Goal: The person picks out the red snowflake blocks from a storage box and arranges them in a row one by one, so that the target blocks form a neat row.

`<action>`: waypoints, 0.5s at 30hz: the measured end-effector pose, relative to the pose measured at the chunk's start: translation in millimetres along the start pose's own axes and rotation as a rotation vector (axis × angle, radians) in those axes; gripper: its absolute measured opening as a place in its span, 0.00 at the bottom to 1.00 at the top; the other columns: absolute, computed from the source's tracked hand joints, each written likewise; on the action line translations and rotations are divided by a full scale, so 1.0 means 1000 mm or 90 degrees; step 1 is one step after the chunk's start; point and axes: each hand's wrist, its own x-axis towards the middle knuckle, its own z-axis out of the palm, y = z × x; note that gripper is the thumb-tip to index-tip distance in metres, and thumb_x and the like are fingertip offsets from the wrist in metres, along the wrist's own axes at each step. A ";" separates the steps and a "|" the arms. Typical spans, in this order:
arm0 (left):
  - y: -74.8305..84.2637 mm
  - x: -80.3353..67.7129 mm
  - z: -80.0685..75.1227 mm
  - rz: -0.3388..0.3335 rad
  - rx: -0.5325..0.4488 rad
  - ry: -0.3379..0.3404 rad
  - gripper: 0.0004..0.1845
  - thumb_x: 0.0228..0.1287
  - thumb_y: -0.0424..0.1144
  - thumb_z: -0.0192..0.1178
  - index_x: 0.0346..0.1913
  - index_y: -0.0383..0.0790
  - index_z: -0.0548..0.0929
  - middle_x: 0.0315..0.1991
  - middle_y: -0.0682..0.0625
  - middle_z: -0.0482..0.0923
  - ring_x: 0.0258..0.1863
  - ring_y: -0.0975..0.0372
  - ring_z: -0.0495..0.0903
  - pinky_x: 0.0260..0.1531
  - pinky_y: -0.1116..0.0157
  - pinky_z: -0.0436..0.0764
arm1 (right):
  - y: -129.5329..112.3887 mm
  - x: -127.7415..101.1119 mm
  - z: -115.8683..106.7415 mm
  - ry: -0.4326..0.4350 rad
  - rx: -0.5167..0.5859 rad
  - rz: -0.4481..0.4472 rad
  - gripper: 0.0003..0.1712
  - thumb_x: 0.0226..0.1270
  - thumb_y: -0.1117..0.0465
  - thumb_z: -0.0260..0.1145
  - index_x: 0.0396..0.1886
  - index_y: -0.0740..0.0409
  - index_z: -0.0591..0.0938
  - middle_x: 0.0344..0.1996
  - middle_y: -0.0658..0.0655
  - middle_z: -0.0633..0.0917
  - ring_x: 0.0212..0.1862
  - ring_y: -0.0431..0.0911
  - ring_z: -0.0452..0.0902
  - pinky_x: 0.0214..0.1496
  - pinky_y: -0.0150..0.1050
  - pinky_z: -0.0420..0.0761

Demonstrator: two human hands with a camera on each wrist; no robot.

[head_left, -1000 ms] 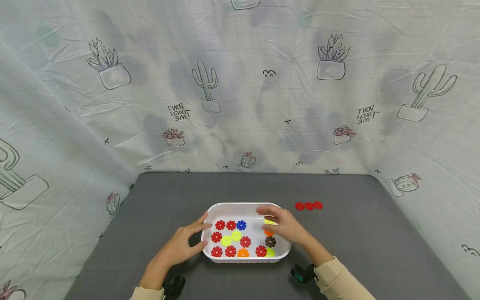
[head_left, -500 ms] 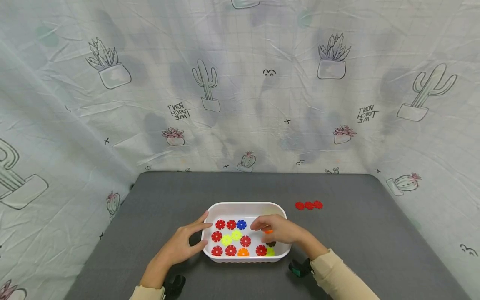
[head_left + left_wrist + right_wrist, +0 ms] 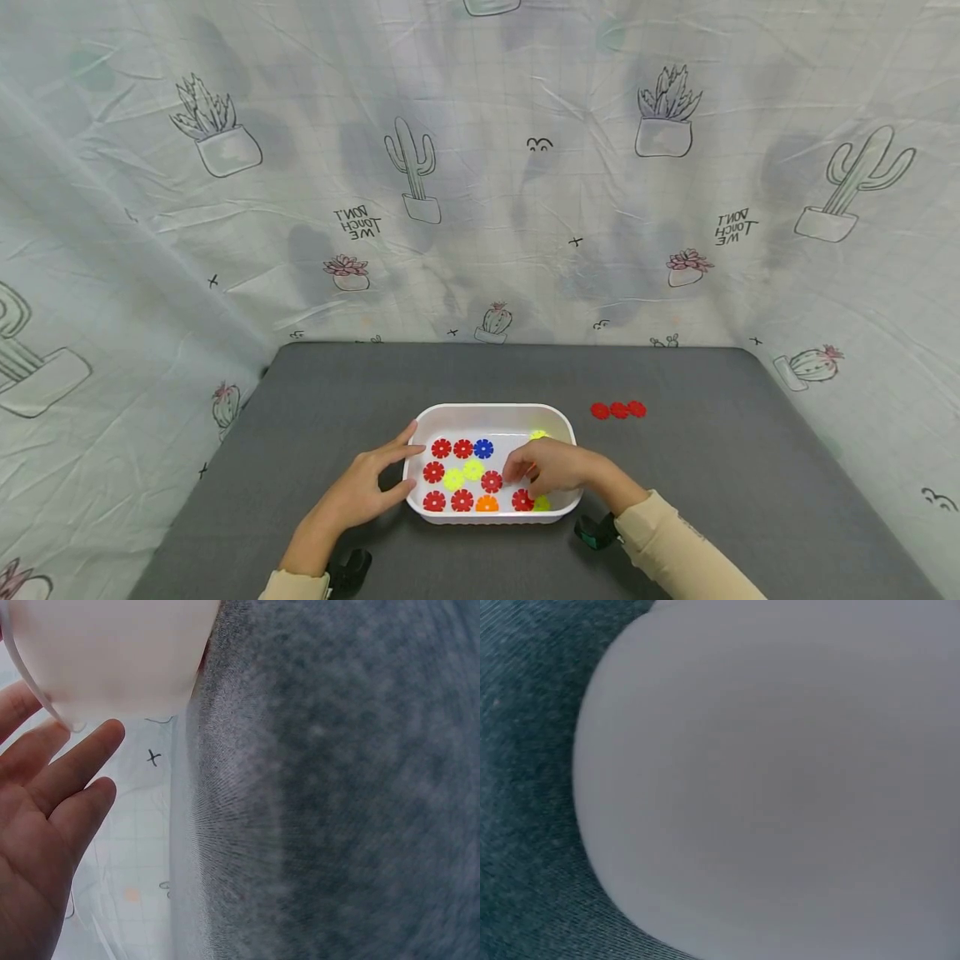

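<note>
My right hand (image 3: 551, 465) just dipped by a red notched disc (image 3: 491, 482), probably reachable, fingers bent, grip unclear; left hand (image 3: 365, 490) splayed, empty.

Grey tabletop (image 3: 360, 379) w/ rounded far corners; wrinkled whitish sheet (image 3: 495, 192) behind & on L/R sides, w/ potted-cactus prints (image 3: 411, 171) + mirrored lettering (image 3: 357, 223). Softly lit.

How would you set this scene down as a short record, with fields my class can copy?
Left hand: fingers spread at the left end of the tray
Right hand: reaching into the tray, fingers near a red disc; grip unclear
Tray: white, on a gray table
Other discs visible inside: red, yellow, orange, blue
Outside tray: three red discs in a row, beyond its right end
Backdrop: white cloth, plant drawings
</note>
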 end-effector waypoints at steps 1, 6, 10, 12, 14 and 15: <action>0.000 0.000 0.000 0.001 0.001 0.002 0.25 0.54 0.45 0.60 0.57 0.49 0.74 0.67 0.53 0.57 0.62 0.58 0.64 0.53 0.49 0.70 | 0.000 0.000 0.000 -0.003 -0.007 0.002 0.15 0.49 0.71 0.65 0.37 0.51 0.80 0.35 0.46 0.81 0.39 0.39 0.75 0.46 0.33 0.77; 0.000 0.000 0.001 0.006 0.008 0.005 0.24 0.55 0.45 0.60 0.57 0.49 0.74 0.67 0.53 0.57 0.62 0.58 0.65 0.53 0.49 0.70 | -0.001 0.002 0.003 -0.012 -0.038 0.012 0.16 0.49 0.71 0.65 0.36 0.49 0.80 0.34 0.43 0.80 0.38 0.36 0.73 0.46 0.32 0.76; 0.000 0.000 0.001 0.002 0.006 0.003 0.24 0.55 0.45 0.60 0.57 0.48 0.74 0.67 0.53 0.57 0.62 0.57 0.65 0.53 0.49 0.70 | -0.001 0.003 0.004 -0.016 -0.052 0.003 0.17 0.48 0.72 0.66 0.36 0.49 0.80 0.34 0.43 0.79 0.38 0.37 0.72 0.47 0.32 0.76; 0.000 0.000 0.001 0.000 0.003 0.001 0.25 0.54 0.45 0.61 0.57 0.49 0.74 0.67 0.53 0.57 0.62 0.57 0.65 0.53 0.49 0.70 | -0.001 0.003 0.004 -0.018 -0.061 -0.006 0.17 0.48 0.72 0.66 0.36 0.49 0.79 0.34 0.43 0.79 0.38 0.37 0.72 0.46 0.31 0.76; 0.001 -0.001 0.001 -0.003 0.003 0.001 0.24 0.54 0.45 0.61 0.57 0.49 0.74 0.67 0.53 0.57 0.62 0.57 0.65 0.53 0.49 0.70 | -0.001 0.004 0.005 -0.019 -0.070 -0.012 0.17 0.48 0.72 0.66 0.36 0.49 0.78 0.33 0.43 0.78 0.37 0.37 0.71 0.45 0.30 0.75; 0.001 -0.001 0.001 -0.004 0.003 0.000 0.24 0.54 0.45 0.61 0.57 0.49 0.74 0.67 0.53 0.57 0.62 0.57 0.65 0.52 0.49 0.70 | 0.000 0.004 0.006 -0.018 -0.077 -0.017 0.17 0.48 0.71 0.67 0.36 0.48 0.78 0.33 0.43 0.78 0.37 0.37 0.71 0.44 0.29 0.75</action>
